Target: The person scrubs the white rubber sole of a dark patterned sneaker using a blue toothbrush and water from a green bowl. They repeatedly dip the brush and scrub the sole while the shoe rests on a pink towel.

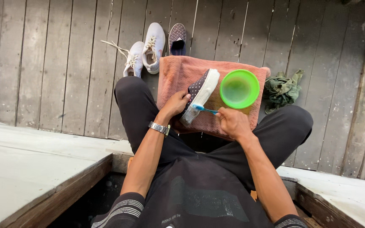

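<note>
In the middle of the frame the left hand [176, 104] holds a dark dotted shoe [199, 95] with a white sole; its grip is closed around the side of the shoe, which is tilted so the sole faces toward the right of the frame. The shoe lies on a pink towel [178, 71] that is spread over the person's lap, between the two knees in black trousers. A silver watch [159, 128] sits on the left wrist. The right hand [232, 122], a little lower and to the right, pinches the handle of a blue toothbrush [204, 109] between its fingers, and the head of the brush touches the white sole near the lower end of the shoe. Just right of the shoe, also on the towel, stands a green bowl [239, 88]; I cannot tell what is inside it. In the upper part of the frame, on the wooden floor [43, 63], lie two white sneakers [146, 52] with loose laces, and beside them, touching the top edge of the towel, is a second dark dotted shoe [177, 38]. At the right of the towel, on the floor, there is a crumpled green cloth [281, 88].
</note>
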